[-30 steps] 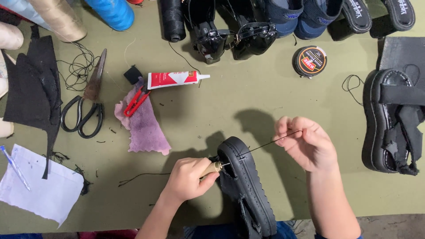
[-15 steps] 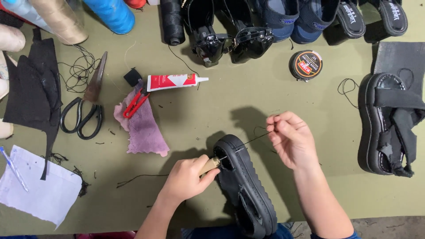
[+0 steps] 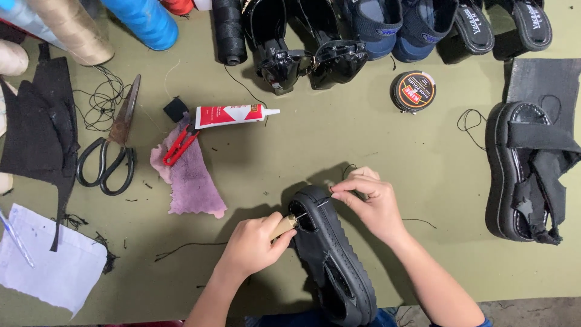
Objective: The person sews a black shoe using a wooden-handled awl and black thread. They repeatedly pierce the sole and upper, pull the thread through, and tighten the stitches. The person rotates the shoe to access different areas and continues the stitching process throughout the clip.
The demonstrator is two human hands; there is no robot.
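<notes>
Near edge of the table: black sandal [image 3: 331, 260], sole up, toe end pointing away from the person, heel end running off the bottom of the view.
Left hand [image 3: 253, 245]: closed in a fist around a wooden-handled awl [image 3: 283, 227], whose tip meets the sandal's toe end.
Right hand [image 3: 369, 203]: thumb and forefinger pinched together on a thin black thread [image 3: 321, 202] just above the sandal's toe; other fingers curled loosely.
Thread: runs short and taut from the pinch down to the awl's tip.
Left of the sandal: pink cloth [image 3: 192, 175] with red snips [image 3: 179, 146] lying on its upper edge, a glue tube [image 3: 233, 115] just beyond, black-handled scissors [image 3: 112, 148] further left.
Far left: black fabric scraps [image 3: 39, 130] and a white paper sheet [image 3: 51, 260].
Right side: second black sandal [image 3: 529, 172], well apart from the hands.
Back row: thread cones [image 3: 142, 21], black thread spool [image 3: 229, 30], shoes [image 3: 315, 45], round polish tin [image 3: 413, 91].
Table [image 3: 339, 139]: olive-green cover.
</notes>
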